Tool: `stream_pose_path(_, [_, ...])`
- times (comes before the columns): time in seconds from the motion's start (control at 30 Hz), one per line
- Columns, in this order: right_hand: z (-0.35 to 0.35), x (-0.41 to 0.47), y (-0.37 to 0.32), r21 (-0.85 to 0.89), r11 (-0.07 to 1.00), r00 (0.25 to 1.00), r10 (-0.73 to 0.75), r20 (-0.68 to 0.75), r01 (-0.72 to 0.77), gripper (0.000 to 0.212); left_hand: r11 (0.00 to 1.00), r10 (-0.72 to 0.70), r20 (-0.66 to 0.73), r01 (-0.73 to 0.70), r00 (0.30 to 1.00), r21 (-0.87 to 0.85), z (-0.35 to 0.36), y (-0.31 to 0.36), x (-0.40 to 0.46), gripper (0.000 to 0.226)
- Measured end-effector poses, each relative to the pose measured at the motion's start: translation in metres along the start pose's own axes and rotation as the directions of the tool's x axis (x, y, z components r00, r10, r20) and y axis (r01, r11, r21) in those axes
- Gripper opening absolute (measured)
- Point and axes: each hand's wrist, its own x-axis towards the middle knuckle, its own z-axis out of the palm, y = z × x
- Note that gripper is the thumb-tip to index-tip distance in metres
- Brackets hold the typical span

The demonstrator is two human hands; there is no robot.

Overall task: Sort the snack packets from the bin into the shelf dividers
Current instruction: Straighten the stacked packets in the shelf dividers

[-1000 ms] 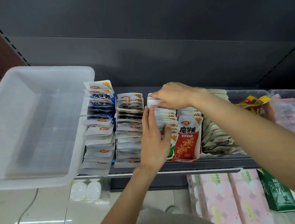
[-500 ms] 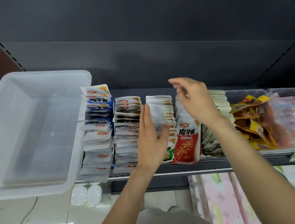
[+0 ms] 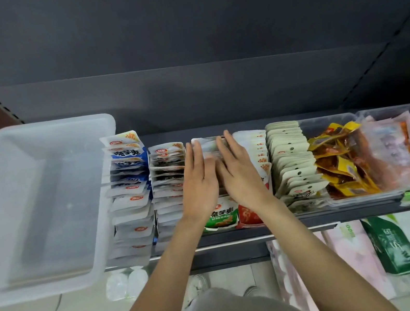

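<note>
Hands lie flat, fingers straight — left hand (image 3: 198, 181) and right hand (image 3: 240, 176) side by side, pressing the middle row of snack packets (image 3: 221, 214). Five rows fill the shelf (image 3: 319, 217) — one translucent bin (image 3: 31, 202) sits left.

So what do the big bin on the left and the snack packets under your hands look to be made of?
Bin: looks like translucent, frosted plastic; the floor shows dimly through its walls, and its rim is moulded.
Snack packets: probably glossy plastic film, printed, with flat sealed edges and light glare. Both hands, left hand and right hand, lie flat on them.
</note>
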Motion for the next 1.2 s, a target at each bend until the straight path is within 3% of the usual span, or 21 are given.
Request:
stream_pose_path(0.13, [-0.006,0.013,-0.009,-0.118,0.993,0.999,0.031,0.027,-0.028,0.051,1.000,-0.012,0.014,0.012,1.000,-0.022,0.004,0.007,0.010,0.049])
stream_pose_path(0.27, [-0.004,0.017,-0.012,-0.264,0.964,0.999,0.002,-0.033,-0.011,0.051,0.996,-0.030,0.021,0.032,0.999,-0.085,-0.001,0.006,0.019,0.048])
stream_pose_path(0.37, [-0.007,0.022,-0.010,-0.439,0.897,0.998,-0.054,-0.014,0.042,0.055,0.995,-0.070,0.052,0.074,0.996,-0.073,-0.003,0.011,0.025,0.051])
stream_pose_path(0.43, [-0.009,0.027,-0.014,-0.464,0.885,0.999,-0.035,0.007,0.034,0.058,0.993,-0.083,0.069,0.089,0.994,-0.081,-0.003,0.015,0.027,0.052])
stream_pose_path(0.5, [-0.011,0.025,-0.018,-0.349,0.937,1.000,0.002,0.006,0.000,0.058,0.988,-0.094,0.067,0.102,0.993,-0.119,-0.004,0.016,0.026,0.053])
stream_pose_path(0.6, [-0.014,0.001,-0.013,-0.023,1.000,0.994,0.006,-0.112,-0.008,0.052,0.977,-0.102,0.054,0.111,0.993,-0.180,-0.006,0.012,0.016,0.054])
stream_pose_path(0.67, [-0.013,-0.022,-0.008,0.245,0.969,0.978,0.066,-0.198,-0.016,0.049,0.967,-0.088,0.049,0.097,0.995,-0.236,-0.005,0.008,0.003,0.053])
stream_pose_path(0.77, [-0.004,-0.037,-0.003,0.503,0.863,0.982,0.141,-0.127,-0.059,0.053,0.933,-0.111,0.033,0.116,0.993,-0.342,-0.001,-0.001,-0.007,0.052])
stream_pose_path(0.97, [0.010,-0.018,-0.009,0.552,0.819,0.985,0.173,0.021,-0.156,0.061,0.882,-0.148,0.042,0.151,0.988,-0.447,0.004,-0.001,-0.003,0.052])
stream_pose_path(1.2, [0.010,-0.022,-0.005,0.555,0.824,0.992,0.127,0.013,-0.113,0.064,0.857,-0.104,0.053,0.116,0.993,-0.502,0.000,-0.003,-0.011,0.054])
